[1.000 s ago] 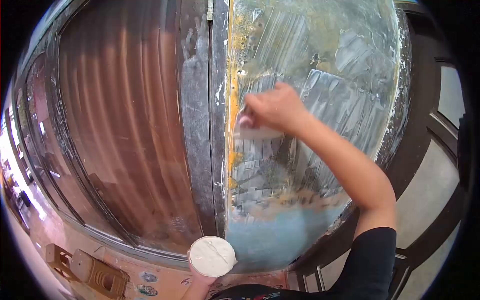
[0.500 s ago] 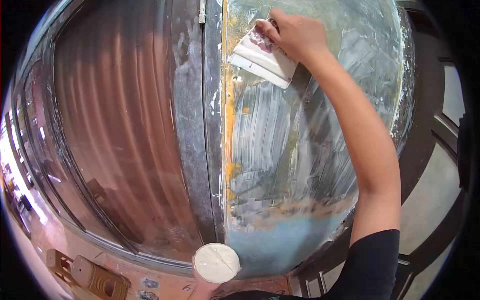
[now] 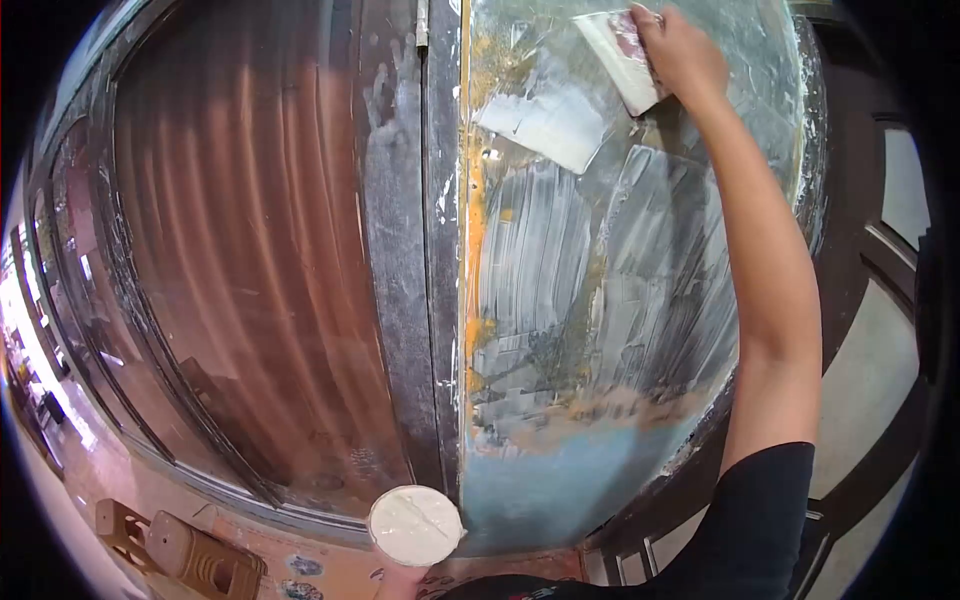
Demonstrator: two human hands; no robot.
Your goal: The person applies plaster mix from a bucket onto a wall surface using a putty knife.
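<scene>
My right hand [image 3: 685,60] is closed around a flat putty spreader [image 3: 622,62] near the top of the wall. White paste coats the spreader's face, with a reddish patch near my fingers. Left of it, a fresh white patch of putty [image 3: 550,125] lies on the grey-green wall [image 3: 640,260], which has streaky white strokes lower down. At the bottom of the view my left hand [image 3: 400,580] holds up a round tub of white putty [image 3: 415,525] from below. Most of the left fingers are hidden under it.
On the left stands a dark-framed glass panel [image 3: 240,250] with reddish-brown curtain-like folds behind it. A dark post [image 3: 405,250] borders the wall. Brown plastic chairs [image 3: 200,550] are at the lower left. A dark panelled door [image 3: 850,280] is on the right.
My right hand has moved the spreader to the right and turned it, leaving a thick white patch of putty on the wall. The tub has shifted slightly left and down in view.
</scene>
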